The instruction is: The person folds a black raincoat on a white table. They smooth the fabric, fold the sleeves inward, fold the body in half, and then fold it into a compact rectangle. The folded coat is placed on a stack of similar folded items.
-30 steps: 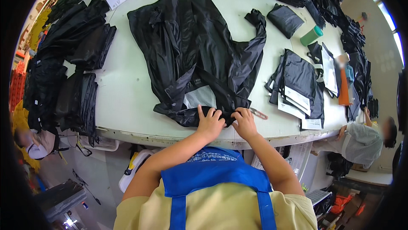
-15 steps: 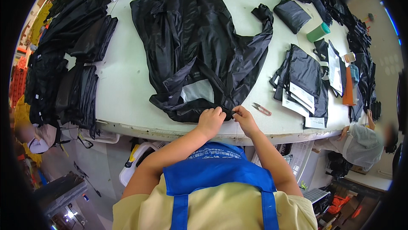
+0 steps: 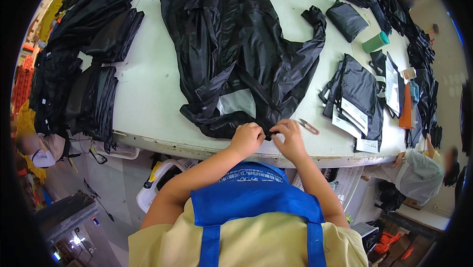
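A black shiny jacket (image 3: 241, 35) lies spread on the table, its collar end toward me and a pale mesh lining patch (image 3: 237, 102) showing in its opening. My left hand (image 3: 248, 140) is closed on the jacket's near edge, fingers curled over the fabric. Close on its right, my right hand (image 3: 290, 141) bends its fingers and thumb together at the same edge; its fingertips partly hide what they pinch. Small thread snips (image 3: 309, 127) with a reddish handle lie just beyond my right hand, untouched.
Folded black garments (image 3: 91, 99) are stacked along the left. Black packets with white papers (image 3: 357, 89), a green cylinder (image 3: 375, 42) and an orange upright piece (image 3: 406, 106) stand at the right. The table's near edge (image 3: 197, 146) curves before me. A co-worker (image 3: 419, 176) sits at the right.
My right hand has shifted slightly and turned, its fingers now more curled over the jacket's edge. My left hand stays on the fabric. The whole view has moved a little.
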